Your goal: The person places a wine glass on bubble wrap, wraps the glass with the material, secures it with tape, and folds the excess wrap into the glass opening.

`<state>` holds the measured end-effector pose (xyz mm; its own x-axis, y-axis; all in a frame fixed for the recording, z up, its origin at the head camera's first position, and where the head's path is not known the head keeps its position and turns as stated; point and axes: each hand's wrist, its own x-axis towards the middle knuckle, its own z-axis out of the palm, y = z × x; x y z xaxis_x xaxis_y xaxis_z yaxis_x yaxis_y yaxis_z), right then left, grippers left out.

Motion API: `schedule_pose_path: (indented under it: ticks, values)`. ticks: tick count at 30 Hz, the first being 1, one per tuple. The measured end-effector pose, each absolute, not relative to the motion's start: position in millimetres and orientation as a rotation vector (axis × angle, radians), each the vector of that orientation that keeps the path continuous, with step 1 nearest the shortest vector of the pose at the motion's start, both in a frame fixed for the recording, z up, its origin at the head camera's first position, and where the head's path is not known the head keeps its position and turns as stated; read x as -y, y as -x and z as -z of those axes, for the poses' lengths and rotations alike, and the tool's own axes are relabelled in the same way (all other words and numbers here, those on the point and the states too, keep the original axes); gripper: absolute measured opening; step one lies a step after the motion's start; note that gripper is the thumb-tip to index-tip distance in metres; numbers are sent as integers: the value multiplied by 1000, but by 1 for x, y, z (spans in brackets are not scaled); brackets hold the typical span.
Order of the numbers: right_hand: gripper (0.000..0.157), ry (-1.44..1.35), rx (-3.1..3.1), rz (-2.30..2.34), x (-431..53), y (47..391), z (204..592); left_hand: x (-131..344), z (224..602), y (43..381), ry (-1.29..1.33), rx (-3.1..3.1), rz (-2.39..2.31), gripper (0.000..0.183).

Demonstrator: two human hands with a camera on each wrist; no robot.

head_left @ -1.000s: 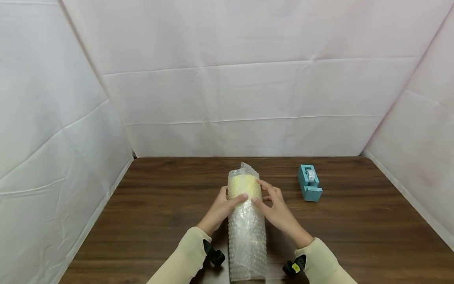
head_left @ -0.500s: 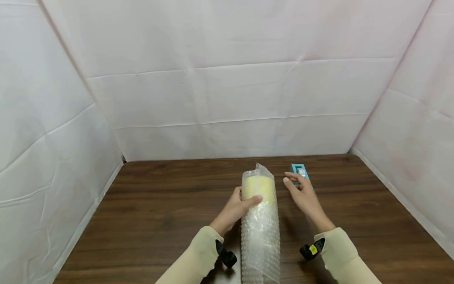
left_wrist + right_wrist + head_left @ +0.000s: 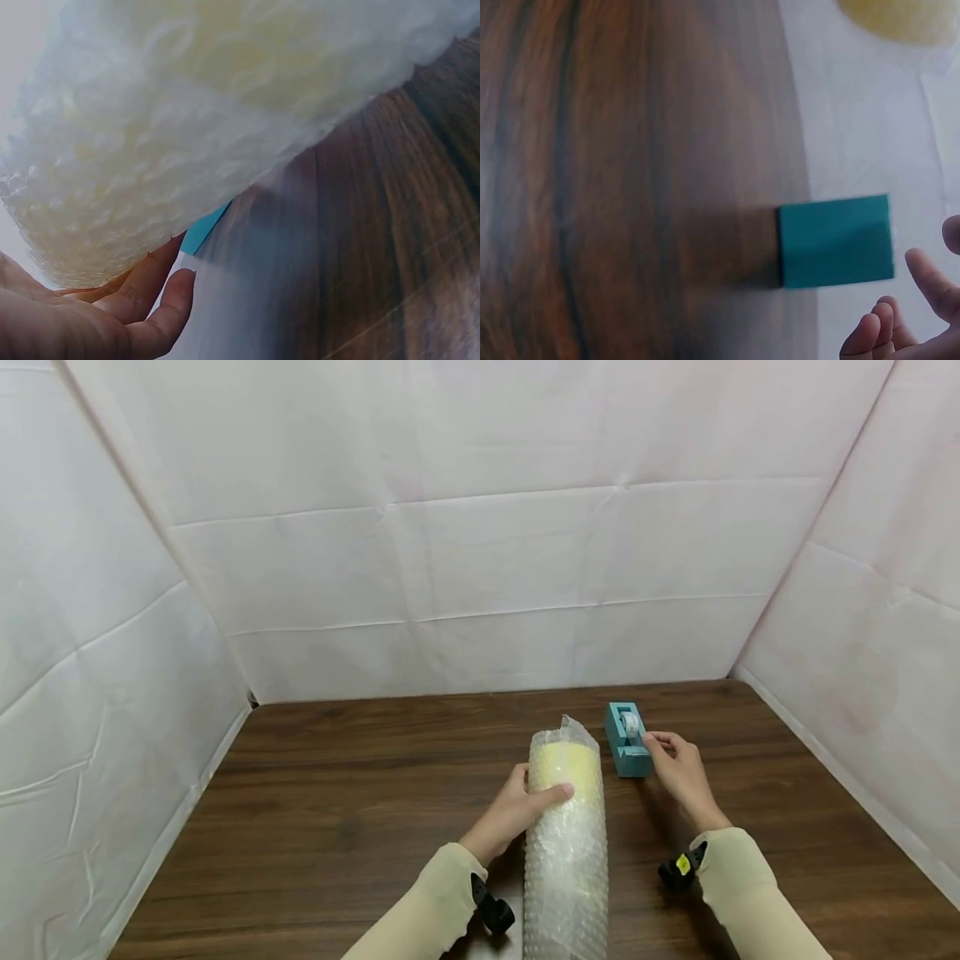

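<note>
Taking a strip of tape cleanly likely calls for a pinch at its free end and an even pull, with the bubble-wrapped cylinder steady. A person's left grip curls round the cylinder, thumb on top; the right grip, thumb and forefinger slightly parted, apparently empty, is just beside the teal tape dispenser, to the cylinder's right.

Closed in on three sides by white cloth, creased in long lines. Furnished with a dark brown table, streaked with wood grain. Lit softly.
</note>
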<state>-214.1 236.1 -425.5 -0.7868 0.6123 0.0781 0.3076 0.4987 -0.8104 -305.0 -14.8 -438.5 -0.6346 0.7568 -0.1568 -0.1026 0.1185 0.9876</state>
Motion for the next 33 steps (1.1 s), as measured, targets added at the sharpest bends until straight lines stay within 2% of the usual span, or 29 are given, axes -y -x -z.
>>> schedule_pose_path:
  ticks: [7,19,33]
  values:
    - [64,869,2453,-1247,-243,215,433,15,443,302,-641,-1698,-1596,86]
    - [56,845,2451,-1250,-244,217,437,16,446,299,-637,-1710,-1575,87]
    - [55,883,2421,-1252,-239,216,436,18,449,295,-634,-1718,-1554,86]
